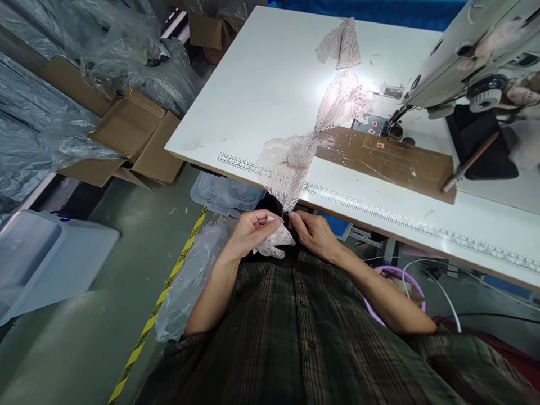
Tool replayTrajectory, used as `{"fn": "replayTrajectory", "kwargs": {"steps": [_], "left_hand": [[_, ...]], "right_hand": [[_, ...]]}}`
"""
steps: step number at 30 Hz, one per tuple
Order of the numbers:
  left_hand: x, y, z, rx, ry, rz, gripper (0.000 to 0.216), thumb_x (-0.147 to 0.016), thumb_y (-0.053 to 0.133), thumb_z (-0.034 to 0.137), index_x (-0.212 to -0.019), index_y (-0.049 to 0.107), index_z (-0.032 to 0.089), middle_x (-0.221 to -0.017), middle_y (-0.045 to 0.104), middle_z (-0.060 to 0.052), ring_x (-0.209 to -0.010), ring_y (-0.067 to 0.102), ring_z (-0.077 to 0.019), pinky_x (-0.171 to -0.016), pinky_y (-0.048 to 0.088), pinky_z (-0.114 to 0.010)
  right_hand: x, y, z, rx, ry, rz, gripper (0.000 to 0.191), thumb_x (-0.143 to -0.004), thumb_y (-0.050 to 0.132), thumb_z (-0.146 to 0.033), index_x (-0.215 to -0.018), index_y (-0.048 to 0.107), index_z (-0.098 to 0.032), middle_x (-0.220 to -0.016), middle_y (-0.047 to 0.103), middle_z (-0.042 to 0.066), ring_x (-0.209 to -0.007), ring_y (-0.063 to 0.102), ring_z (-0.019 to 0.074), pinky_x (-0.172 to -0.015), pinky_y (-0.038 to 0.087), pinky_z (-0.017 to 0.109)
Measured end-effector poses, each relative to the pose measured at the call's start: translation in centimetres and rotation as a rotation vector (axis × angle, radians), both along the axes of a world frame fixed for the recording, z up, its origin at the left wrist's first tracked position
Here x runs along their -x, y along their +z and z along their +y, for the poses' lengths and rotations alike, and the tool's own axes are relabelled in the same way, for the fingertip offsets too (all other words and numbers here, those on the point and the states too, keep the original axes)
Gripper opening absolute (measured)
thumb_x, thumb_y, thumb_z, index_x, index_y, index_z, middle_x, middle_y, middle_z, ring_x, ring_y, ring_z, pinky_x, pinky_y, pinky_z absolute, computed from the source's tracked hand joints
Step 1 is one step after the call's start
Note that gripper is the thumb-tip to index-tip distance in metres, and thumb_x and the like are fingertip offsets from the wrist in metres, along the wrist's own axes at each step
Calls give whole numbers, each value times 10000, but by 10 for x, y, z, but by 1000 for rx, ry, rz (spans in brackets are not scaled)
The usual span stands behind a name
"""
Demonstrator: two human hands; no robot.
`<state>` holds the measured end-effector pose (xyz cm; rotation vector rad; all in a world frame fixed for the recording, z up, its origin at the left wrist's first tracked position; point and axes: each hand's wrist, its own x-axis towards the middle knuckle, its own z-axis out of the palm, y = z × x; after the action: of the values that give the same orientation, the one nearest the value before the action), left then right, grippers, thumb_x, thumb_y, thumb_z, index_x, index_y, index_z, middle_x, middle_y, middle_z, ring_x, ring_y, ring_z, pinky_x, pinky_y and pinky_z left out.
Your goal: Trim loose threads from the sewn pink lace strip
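Below the front edge of the table, my left hand (257, 230) pinches a pale piece of lace (276, 242), which droops under my fingers. My right hand (314, 232) is closed close beside it, fingertips together at the narrow lower end of a lace strip (288, 174). Something small and dark shows at those fingertips; I cannot make out what it is. From there the lace strip runs up over the table edge, gathered and twisted, to a brightly lit bunch of lace (341, 104) near the sewing machine's needle area (390, 121).
The sewing machine (459, 62) stands at the right of the white table (236, 84). A brown cardboard strip (392, 160) and a pencil-like tool (472, 160) lie before it. Open cartons (135, 135), plastic-wrapped stacks and a clear bin (54, 259) occupy the left.
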<state>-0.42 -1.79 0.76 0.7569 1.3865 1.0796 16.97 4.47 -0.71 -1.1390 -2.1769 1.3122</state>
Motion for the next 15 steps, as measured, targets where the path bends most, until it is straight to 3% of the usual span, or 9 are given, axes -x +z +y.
{"fn": "replayTrajectory", "kwargs": {"steps": [5,11,15], "left_hand": [[1,-1,0,8,-8,-11,287,-670,809,396,-776,729,143,-714,698,-33,-591,596,-120,-552,466,-217],[0,0,0,11,-19,-28,291,-666,812,395,-757,715,136,-692,687,-25,-594,597,-117,-571,467,-215],[-3,-1,-3,16,-9,16,292,-676,806,400,-770,725,136,-696,689,-27,-588,587,-113,-557,453,-211]], "right_hand": [[-3,-6,-10,28,-27,6,522,-1005,273,-539,-852,630,-190,-578,523,-9,-506,450,134,-531,300,265],[1,-10,-15,-90,-21,-49,481,-998,313,-513,-659,482,-217,-559,468,-13,-488,379,123,-526,243,277],[-4,-18,-17,-16,-76,41,439,-986,327,-525,-723,500,-218,-598,468,-17,-531,426,131,-553,294,265]]}}
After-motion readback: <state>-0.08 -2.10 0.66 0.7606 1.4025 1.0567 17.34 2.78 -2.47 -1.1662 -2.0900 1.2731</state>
